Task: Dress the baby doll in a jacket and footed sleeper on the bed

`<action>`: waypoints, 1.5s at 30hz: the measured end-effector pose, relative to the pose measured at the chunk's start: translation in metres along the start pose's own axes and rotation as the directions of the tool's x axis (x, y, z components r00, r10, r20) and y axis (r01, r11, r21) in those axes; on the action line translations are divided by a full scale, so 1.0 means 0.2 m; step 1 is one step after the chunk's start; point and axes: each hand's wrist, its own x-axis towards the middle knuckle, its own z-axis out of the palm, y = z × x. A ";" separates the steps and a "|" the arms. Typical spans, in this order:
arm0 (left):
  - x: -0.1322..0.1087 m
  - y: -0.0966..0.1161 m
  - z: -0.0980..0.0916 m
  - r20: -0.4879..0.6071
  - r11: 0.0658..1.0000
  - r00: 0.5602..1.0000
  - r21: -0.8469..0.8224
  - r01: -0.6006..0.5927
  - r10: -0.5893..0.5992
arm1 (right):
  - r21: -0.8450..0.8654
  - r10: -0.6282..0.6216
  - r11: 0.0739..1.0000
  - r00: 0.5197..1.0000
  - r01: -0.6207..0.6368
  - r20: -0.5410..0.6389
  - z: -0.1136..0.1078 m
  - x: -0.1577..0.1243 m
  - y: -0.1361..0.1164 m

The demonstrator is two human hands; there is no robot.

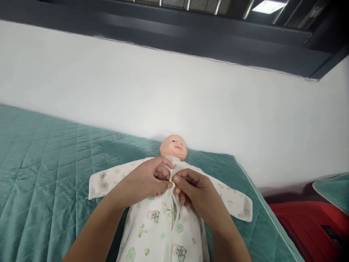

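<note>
A baby doll [173, 146] lies on its back on a teal quilted mattress [49, 160], dressed in a white printed garment [160, 233] with both sleeves spread out. My left hand [145, 180] and my right hand [195, 191] meet at the doll's chest just under its chin. Both pinch the garment's front opening at a small button [171, 185]. The fingers of each hand are curled and pressed on the fabric edges. Another button [169, 214] shows lower down the front.
A white wall [174, 94] runs behind the mattress, with a dark frame above it. To the right, past the mattress edge, sits a red object [308, 225] and a corner of another teal pad [334, 191].
</note>
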 end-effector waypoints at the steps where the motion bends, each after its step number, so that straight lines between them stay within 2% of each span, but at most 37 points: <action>1: 0.00 0.00 0.00 0.002 1.000 1.000 -0.014 -0.003 0.003 | 0.005 -0.008 1.000 1.000 0.008 -0.006 0.00 0.00 0.00; 5: 0.01 -0.02 0.00 0.005 0.999 1.000 -0.044 -0.009 0.009 | 0.047 -0.004 0.999 1.000 0.005 -0.030 0.01 0.01 0.01; 9: 0.02 -0.04 0.01 -0.047 1.000 0.999 0.023 -0.004 0.005 | 0.066 0.003 0.998 0.998 0.001 -0.063 0.03 0.01 0.01; 14: 0.03 -0.06 0.02 -0.047 0.998 0.999 0.064 -0.005 0.008 | 0.068 0.018 0.998 0.999 -0.017 -0.028 0.02 0.03 0.01; 19: 0.03 -0.05 0.03 -0.046 0.997 0.999 0.072 -0.019 0.023 | 0.074 0.004 0.997 0.999 -0.001 -0.040 0.03 0.04 0.02; 28: 0.01 0.00 0.06 -0.034 0.994 0.998 0.100 -0.044 0.048 | 0.139 0.010 0.990 0.989 0.010 -0.144 0.06 0.05 0.04; 30: 0.00 0.01 0.07 -0.043 0.993 0.998 0.111 -0.033 0.038 | 0.174 -0.003 0.984 0.981 0.038 -0.195 0.06 0.05 0.04; 35: -0.01 0.01 0.11 -0.159 0.985 0.987 0.172 0.007 0.020 | 0.274 -0.011 0.956 0.944 0.107 -0.331 0.08 0.06 0.05; 38: -0.02 0.02 0.11 -0.160 0.986 0.987 0.169 0.009 0.019 | 0.302 0.009 0.946 0.925 0.115 -0.381 0.09 0.07 0.06; 42: -0.03 0.03 0.10 -0.166 0.975 0.984 0.221 -0.022 0.060 | 0.309 -0.021 0.936 0.900 0.171 -0.435 0.07 0.08 0.09; 45: -0.01 0.02 0.11 -0.260 0.941 0.956 0.336 -0.041 0.134 | 0.234 -0.063 0.951 0.867 0.202 -0.495 0.05 0.10 0.13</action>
